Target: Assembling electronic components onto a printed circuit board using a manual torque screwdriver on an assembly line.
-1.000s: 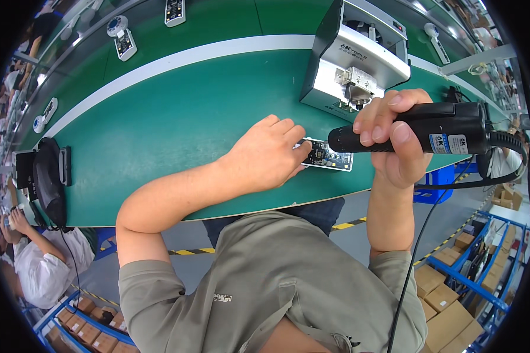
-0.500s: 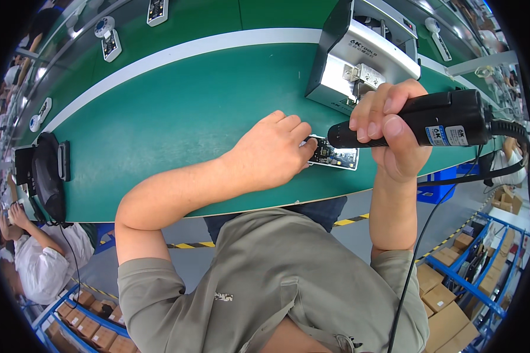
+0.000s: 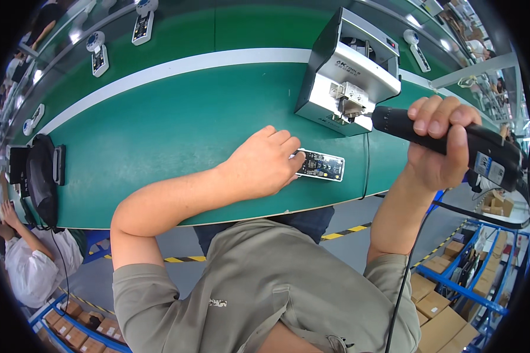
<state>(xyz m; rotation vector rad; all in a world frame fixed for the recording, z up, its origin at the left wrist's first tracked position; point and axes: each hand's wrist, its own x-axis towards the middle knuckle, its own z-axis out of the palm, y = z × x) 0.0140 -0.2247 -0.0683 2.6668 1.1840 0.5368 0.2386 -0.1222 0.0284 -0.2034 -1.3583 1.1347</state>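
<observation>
My right hand point(image 3: 443, 141) is wrapped round a black electric screwdriver point(image 3: 394, 123) with a cable at its rear. Its nose points left, and the tip is at the metal outlet on the front of a silver and black screw feeder point(image 3: 359, 67); whether a screw is on the tip is too small to tell. My left hand point(image 3: 264, 162), fingers curled, grips the left end of a narrow white housing with a dark circuit board point(image 3: 324, 166) in it, flat on the green bench. The fingers hide that end of the housing.
More white units with boards point(image 3: 142, 27) lie along the far green strip point(image 3: 241, 23), past a white band. A black bag-like object point(image 3: 44, 176) sits at the bench's left end. Blue racks with cartons point(image 3: 436, 303) stand behind right. Another person point(image 3: 32, 259) sits at far left.
My right hand has drawn the screwdriver away from the circuit board, rightward to the screw feeder's outlet. My left hand stays on the housing, whose board now shows more fully.
</observation>
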